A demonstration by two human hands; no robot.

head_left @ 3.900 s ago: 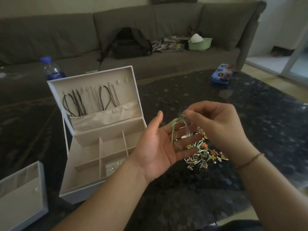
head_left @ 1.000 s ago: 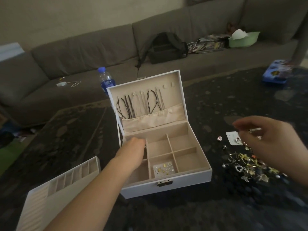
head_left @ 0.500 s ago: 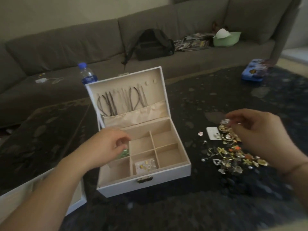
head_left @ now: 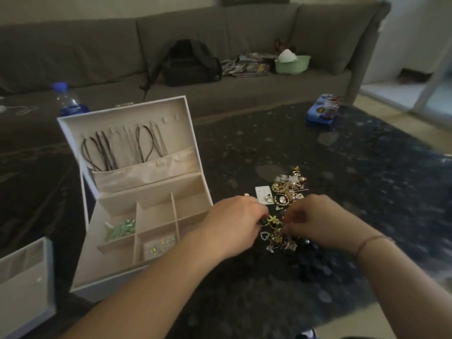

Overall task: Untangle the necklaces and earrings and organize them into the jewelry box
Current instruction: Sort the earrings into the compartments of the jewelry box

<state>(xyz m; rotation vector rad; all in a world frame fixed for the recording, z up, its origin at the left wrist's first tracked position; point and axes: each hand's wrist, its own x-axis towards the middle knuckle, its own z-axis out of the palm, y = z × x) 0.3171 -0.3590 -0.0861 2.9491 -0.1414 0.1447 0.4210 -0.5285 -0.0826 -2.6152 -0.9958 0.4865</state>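
Between both hands [head_left: 234,223] [head_left: 315,221], right of the jewelry box [head_left: 146,216], sits the tangled jewelry pile [head_left: 283,216]. Fingers curl into it from either side; exact grip is hidden. Pile runs toward the table's far edge.

**Open box at left, tangle at centre right**

Your white jewelry box [head_left: 137,216] sits left of centre, lid upright, with dark cord necklaces [head_left: 124,150] hanging inside the lid above a satin pocket. Its beige tray is divided into compartments: a green piece [head_left: 121,230] lies in the left one, small earrings [head_left: 159,245] in the front middle. Right of the box lies the gold jewelry tangle [head_left: 285,209].
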